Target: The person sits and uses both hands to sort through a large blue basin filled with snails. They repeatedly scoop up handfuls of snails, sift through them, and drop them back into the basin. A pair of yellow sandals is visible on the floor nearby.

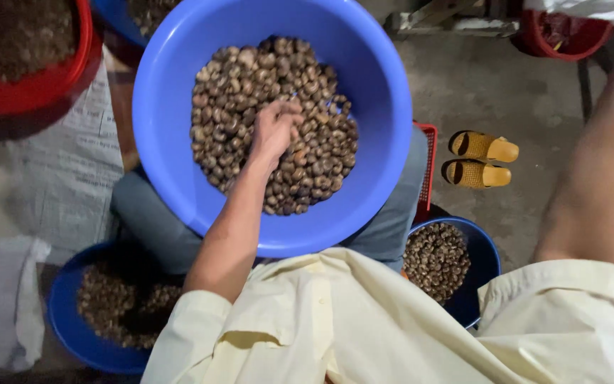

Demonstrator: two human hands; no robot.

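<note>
Nearest the camera is the person's pale cream shirt (364,320), its short sleeves framing both arms. Just beyond it, low on the left, a blue bowl (65,327) on the floor holds a shallow layer of brown nuts, and on the right a second, darker blue bowl (488,259) holds another heap of the same nuts. Both sit beside the person's grey-trousered knees (143,213).

On the lap rests a large bright blue basin (172,135), tilted a little toward the camera. A pile of brown shelled nuts (236,107) covers its middle and lower right. The left hand (275,131) reaches into the basin from below and lies on top of the pile, fingers curled down into the nuts in a loose clench; whether any nuts are actually held inside the fingers cannot be told. The nuts lie under and all around that hand, most of them to its left and right.

The right arm stretches out to the far right, bare and blurred; its hand is out of the frame.

To the left a grey-white woven sack (65,163) with faint dark print lies flat on the floor. A red slatted crate (428,163) edge shows behind the basin's right rim. Farther out on the concrete, a pair of yellow sandals (481,160) stands side by side. At the top left is a red tub (37,85) of brown material, and at the top right a red basket (570,35).
</note>
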